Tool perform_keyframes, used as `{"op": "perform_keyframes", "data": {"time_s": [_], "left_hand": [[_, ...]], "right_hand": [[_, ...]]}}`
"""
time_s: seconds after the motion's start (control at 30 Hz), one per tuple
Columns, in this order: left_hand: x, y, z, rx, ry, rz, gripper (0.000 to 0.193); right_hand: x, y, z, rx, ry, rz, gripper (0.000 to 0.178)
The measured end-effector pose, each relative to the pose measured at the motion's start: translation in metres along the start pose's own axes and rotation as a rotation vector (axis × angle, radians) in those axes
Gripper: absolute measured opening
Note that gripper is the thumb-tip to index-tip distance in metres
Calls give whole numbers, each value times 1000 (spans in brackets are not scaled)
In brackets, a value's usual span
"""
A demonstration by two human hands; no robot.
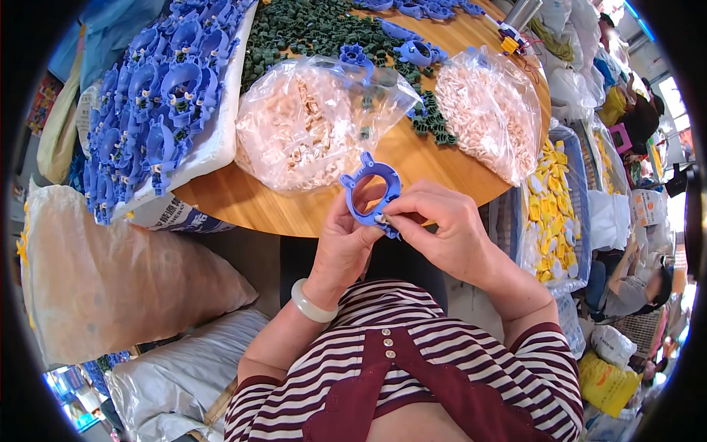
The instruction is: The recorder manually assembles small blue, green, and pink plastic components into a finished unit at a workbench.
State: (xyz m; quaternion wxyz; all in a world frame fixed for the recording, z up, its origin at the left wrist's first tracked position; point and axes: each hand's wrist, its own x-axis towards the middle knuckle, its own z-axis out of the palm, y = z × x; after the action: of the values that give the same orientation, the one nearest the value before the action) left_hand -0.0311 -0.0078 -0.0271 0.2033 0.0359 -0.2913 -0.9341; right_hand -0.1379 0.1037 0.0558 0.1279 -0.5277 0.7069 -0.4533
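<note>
Above my lap, at the near edge of the table, my left hand (pixel 340 234) is closed around a blue plastic ring (pixel 390 179) with small ear-like tabs on its rim. The ring is tilted, its opening facing up. My right hand (pixel 451 221) pinches at the ring's lower right rim, where a small pale piece (pixel 381 219) shows by the fingertips; its exact shape is partly hidden. Just beyond the ring lies a clear bag of small pale pink pieces (pixel 283 121), and a second such bag (pixel 486 110) sits to the right.
A white tray (pixel 221 151) at the left carries stacked blue ring parts (pixel 180 81). Dark green pieces (pixel 294 29) cover the far side of the round wooden table (pixel 258 202). Yellow and white parts (pixel 549 214) fill a crate at the right. Large sacks (pixel 125 272) stand at the left.
</note>
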Motion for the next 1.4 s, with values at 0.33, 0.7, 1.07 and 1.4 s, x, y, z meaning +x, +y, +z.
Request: {"op": "perform_keyframes", "data": {"time_s": [0.33, 0.7, 1.07, 1.4], "left_hand": [[-7, 1, 2, 262, -6, 119, 73], [-4, 1, 1, 311, -77, 130, 74], [-6, 5, 1, 339, -81, 148, 74], [-7, 7, 1, 357, -124, 159, 75]], "right_hand": [[1, -12, -3, 102, -138, 244, 16], [-4, -8, -6, 205, -174, 255, 16], [2, -14, -14, 199, -264, 252, 19], [-1, -13, -10, 324, -239, 333, 14]]}}
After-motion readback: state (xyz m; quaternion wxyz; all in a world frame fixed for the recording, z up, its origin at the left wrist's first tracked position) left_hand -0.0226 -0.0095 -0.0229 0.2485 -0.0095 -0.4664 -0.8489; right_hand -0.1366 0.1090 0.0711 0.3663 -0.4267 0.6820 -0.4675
